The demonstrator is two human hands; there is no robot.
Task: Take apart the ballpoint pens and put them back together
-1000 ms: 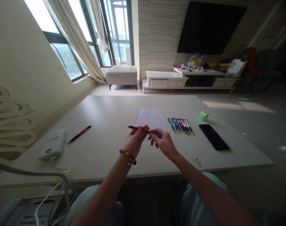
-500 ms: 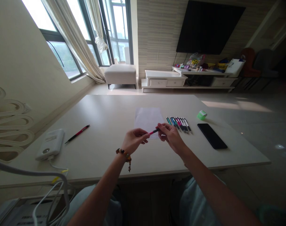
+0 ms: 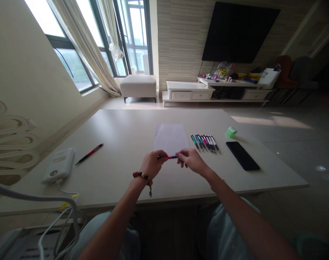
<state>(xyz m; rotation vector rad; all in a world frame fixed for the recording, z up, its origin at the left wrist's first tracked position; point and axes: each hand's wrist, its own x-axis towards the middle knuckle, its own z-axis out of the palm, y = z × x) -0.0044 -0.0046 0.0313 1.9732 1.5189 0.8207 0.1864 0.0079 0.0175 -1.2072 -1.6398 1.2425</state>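
Between my two hands a pink-and-black pen is held level above the near edge of a white sheet of paper. My left hand, with a beaded bracelet at the wrist, pinches the pen's left part. The fingers of my right hand are closed round its black right end, whose tip they hide. Right of the paper lies a row of several pens in green, blue, pink and white with black grips. Another red-and-black pen rests alone on the left of the table.
On the white table, a black phone and a small green box lie to the right. A white device with a cable stands at the left edge. Beyond are a stool and a low cabinet.
Both hands have come slightly down toward me with the pen. The pen has turned from slanting to nearly level, and my right hand's grip has shifted on it.
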